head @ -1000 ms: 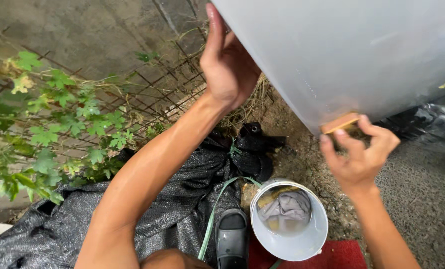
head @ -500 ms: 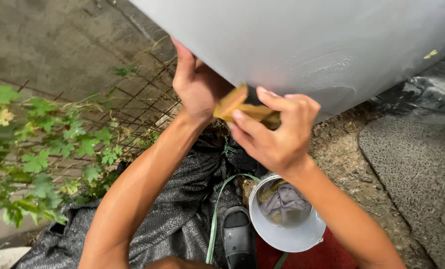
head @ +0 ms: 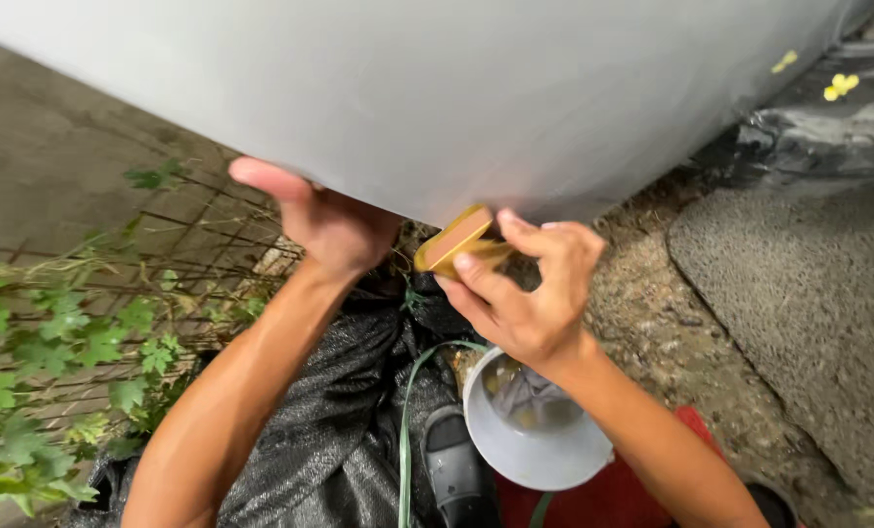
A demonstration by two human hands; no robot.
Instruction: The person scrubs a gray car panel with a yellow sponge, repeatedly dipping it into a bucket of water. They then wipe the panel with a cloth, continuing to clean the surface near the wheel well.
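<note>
Item: large pale grey curved panel (head: 476,88), smooth and matt, filling the upper view; all places below are given relative to it.

Right hand (head: 525,293): at the panel's lower edge, fingers pinched around a small yellow-tan block (head: 453,242), which is pressed against the underside of the edge.

Left hand (head: 324,220): just left of the block, thumb out, fingers tucked behind the panel's edge and hidden; it seems to brace the panel, empty as far as shows.

Progress, judged: the block is at work on the lower edge. The surface above looks even; how much has been treated and how much remains cannot be told.

Below the panel: white bucket (head: 530,435) with a cloth and water inside, black woven sheet (head: 329,430), grey sandal (head: 456,474), green strap (head: 407,411). Lower left: leafy vine (head: 55,352) on wire mesh (head: 192,244). Lower right: gravel and pavement (head: 799,293).
</note>
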